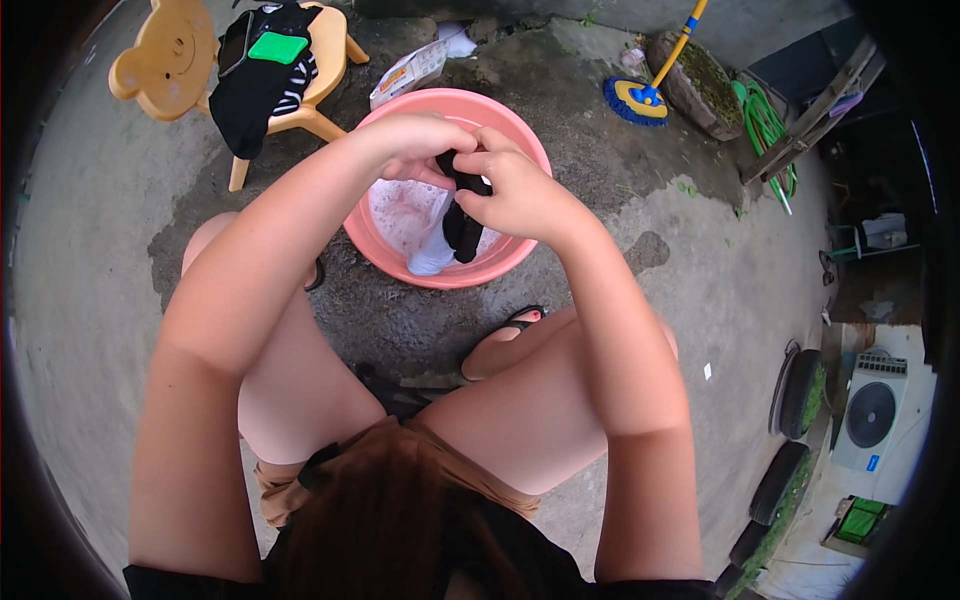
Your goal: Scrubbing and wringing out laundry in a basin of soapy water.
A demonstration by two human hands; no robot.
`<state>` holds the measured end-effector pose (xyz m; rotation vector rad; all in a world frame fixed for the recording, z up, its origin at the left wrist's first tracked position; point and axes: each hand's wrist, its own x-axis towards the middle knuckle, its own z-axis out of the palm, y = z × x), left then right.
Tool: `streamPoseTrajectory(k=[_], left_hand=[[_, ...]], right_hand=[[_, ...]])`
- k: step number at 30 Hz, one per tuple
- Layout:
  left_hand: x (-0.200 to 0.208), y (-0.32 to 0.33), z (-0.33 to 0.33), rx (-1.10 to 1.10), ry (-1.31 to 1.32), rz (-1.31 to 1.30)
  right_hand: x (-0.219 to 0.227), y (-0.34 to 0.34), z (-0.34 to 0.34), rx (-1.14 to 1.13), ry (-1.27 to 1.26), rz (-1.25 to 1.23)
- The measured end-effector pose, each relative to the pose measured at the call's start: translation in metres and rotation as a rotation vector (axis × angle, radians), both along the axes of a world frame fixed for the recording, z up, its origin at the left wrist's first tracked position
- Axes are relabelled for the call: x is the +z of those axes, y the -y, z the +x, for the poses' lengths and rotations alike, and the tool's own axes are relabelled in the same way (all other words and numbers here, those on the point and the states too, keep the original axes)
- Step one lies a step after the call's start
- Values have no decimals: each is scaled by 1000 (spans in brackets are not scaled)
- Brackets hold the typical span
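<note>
A wet black-and-white piece of cloth (463, 232) hangs from my hands over a pink basin (448, 279). My left hand (415, 145) is closed on its upper part near the far side of the basin. Beside it, my right hand (512, 190) grips the same cloth, with the thumb and fingers bent around the black part. The pale end of the cloth droops toward the basin's near rim. Foamy water (400, 212) fills the basin below. My hands partly cover the top of the cloth, so its exact kind cannot be made out.
A yellow bear-shaped chair (333, 45) at the far left carries black clothing (245, 110), a phone (234, 45) and a green block (277, 47). Behind the basin lies a white packet (410, 75). A blue-and-yellow brush (637, 101) and green hose (765, 130) are at far right.
</note>
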<state>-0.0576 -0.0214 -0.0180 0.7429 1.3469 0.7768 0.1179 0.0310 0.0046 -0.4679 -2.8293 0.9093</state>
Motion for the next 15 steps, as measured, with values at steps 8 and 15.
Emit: streamPoseTrajectory(k=[8,15], left_hand=[[6,-4,-8,163,-290,259],[28,1,-9,109,-64,497]], right_hand=[[18,-50,10,-302,-135,-556],[-33,-53,5,-280,109,3]])
